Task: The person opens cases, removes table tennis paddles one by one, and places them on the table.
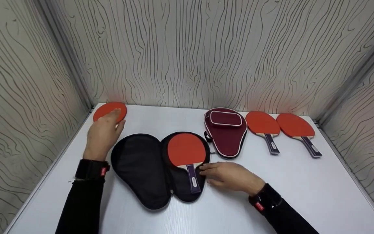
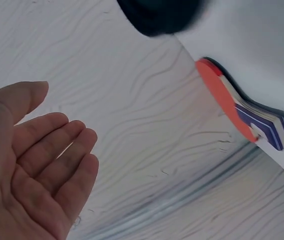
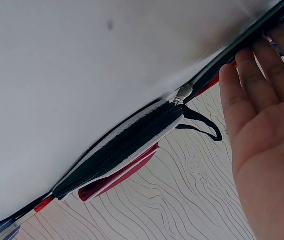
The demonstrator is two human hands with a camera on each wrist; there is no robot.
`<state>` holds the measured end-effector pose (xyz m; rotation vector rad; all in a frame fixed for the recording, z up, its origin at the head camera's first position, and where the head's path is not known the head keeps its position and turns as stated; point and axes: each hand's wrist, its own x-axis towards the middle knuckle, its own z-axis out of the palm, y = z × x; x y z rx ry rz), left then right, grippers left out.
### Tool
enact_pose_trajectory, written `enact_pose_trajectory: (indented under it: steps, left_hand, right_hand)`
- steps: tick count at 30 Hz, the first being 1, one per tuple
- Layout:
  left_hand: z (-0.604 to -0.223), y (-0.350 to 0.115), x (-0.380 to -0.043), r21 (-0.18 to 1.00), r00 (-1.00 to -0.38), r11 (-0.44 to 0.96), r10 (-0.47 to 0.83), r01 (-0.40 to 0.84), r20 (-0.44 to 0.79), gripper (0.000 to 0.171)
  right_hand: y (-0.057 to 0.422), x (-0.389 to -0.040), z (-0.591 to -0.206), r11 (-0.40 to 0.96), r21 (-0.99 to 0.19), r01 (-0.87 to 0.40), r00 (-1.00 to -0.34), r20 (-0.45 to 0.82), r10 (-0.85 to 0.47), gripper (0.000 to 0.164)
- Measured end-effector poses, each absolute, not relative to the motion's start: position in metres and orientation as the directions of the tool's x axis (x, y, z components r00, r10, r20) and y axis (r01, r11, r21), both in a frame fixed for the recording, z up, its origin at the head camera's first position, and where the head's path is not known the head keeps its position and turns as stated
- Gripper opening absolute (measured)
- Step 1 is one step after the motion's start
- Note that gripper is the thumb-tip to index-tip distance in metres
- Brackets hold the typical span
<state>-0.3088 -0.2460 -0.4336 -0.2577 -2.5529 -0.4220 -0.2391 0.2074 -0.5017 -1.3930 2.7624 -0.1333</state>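
Note:
My left hand point(image 1: 104, 135) reaches over a red table tennis paddle point(image 1: 114, 105) at the back left corner, partly covering it. In the left wrist view, the fingers are extended with nothing in them, and a paddle's handle point(image 2: 262, 125) shows apart from them. A black-lined paddle case point(image 1: 140, 172) lies unzipped and spread out in front. Its right half carries a red paddle point(image 1: 187, 149) with a dark purple handle. Beside that handle, my right hand point(image 1: 229, 175) rests at the case's right edge, fingers extended. Whether its fingertips touch the handle is hard to tell.
Right of the spread case lies a zipped maroon case point(image 1: 227, 136) with white piping and a small front pocket. Two more red paddles point(image 1: 263, 123) lie side by side at the right. Patterned walls point(image 1: 187, 52) enclose the white table point(image 1: 180, 217) at the back and sides.

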Motion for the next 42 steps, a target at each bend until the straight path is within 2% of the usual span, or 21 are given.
enact_pose_trajectory:
  steps: [18,28,37,42]
  left_hand:
    - [-0.428,-0.169,-0.282,0.095,-0.828,0.890,0.369,0.445,0.422,0.059]
    - [-0.436,-0.131,-0.264,-0.028,-0.733,0.774,0.609,0.632,0.304,0.063]
    - [-0.445,-0.107,-0.249,-0.049,-0.656,0.670,0.737,0.741,0.160,0.062]
    - [-0.448,-0.099,-0.243,-0.017,-0.623,0.627,0.776,0.779,0.093,0.058]
  right_hand:
    - [0.208,-0.239,-0.501,0.593,-0.099,-0.799,-0.597,0.008,-0.802,0.037]
    - [0.208,-0.240,-0.502,0.589,-0.093,-0.803,-0.592,0.007,-0.806,0.037]
    - [0.213,-0.243,-0.499,0.576,-0.070,-0.814,-0.578,0.006,-0.816,0.037]
    - [0.215,-0.245,-0.498,0.574,-0.079,-0.815,-0.576,0.003,-0.817,0.036]
